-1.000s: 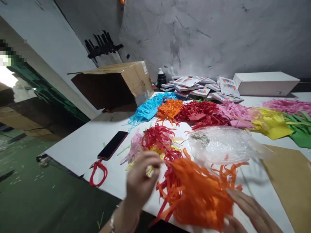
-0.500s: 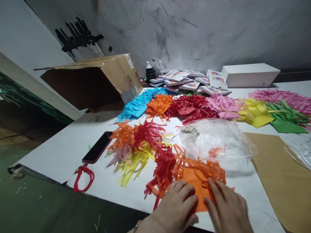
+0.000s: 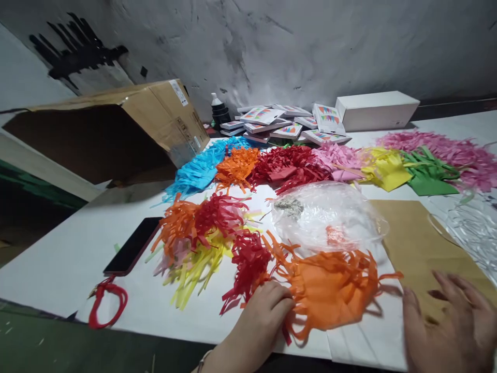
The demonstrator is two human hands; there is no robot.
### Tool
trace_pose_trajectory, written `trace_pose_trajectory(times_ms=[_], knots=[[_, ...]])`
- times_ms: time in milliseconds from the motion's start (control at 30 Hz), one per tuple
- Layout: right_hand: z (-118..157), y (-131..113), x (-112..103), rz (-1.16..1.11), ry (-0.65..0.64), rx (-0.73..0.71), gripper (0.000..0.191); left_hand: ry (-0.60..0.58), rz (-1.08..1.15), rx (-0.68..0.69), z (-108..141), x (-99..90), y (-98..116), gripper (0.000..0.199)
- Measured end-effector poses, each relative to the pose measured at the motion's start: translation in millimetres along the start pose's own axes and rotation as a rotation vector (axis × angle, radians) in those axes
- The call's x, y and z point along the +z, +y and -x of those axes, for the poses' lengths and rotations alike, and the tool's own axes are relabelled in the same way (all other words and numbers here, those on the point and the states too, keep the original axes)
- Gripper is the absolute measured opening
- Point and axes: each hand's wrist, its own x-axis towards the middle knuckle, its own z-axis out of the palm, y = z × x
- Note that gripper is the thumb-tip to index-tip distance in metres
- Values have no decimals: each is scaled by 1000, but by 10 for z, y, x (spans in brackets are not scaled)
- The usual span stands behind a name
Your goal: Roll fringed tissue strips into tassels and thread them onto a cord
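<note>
An orange fringed paper piece (image 3: 330, 290) lies spread near the front of the table, its cut strips curling outward. My left hand (image 3: 266, 318) is closed at the left edge of this paper, fingertips curled down and partly hidden where red and orange strips meet. Beside it is a red fringed paper bunch (image 3: 248, 264). To the right of the orange paper, my right hand (image 3: 452, 321) is open, fingers apart, over a brown board (image 3: 411, 233), holding nothing. Whether it touches the board I cannot tell.
Colourful fringed papers (image 3: 202, 233) lie left of centre, with a phone (image 3: 134, 246) on a red strap beyond. A clear plastic bag (image 3: 349, 212) sits behind the orange paper. Flat printed boxes (image 3: 260, 116), a carton (image 3: 166, 114) and a white box (image 3: 378, 111) stand at the back.
My right hand has left the orange paper and moved right over the brown board, opening. The orange paper now lies flatter and wider. The view has shifted right.
</note>
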Motion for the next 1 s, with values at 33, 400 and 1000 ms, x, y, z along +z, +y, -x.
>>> trace_pose_trajectory(times_ms=[33, 400, 1000], knots=[[-7, -92, -41, -21, 13, -95, 56, 2, -3, 13, -3, -36, -5, 18], [295, -648, 576, 14, -418, -441, 48, -150, -13, 118, 93, -446, -261, 12], [99, -189, 101, 161, -193, -308, 42, -46, 1, -17, -208, 176, 86, 12]])
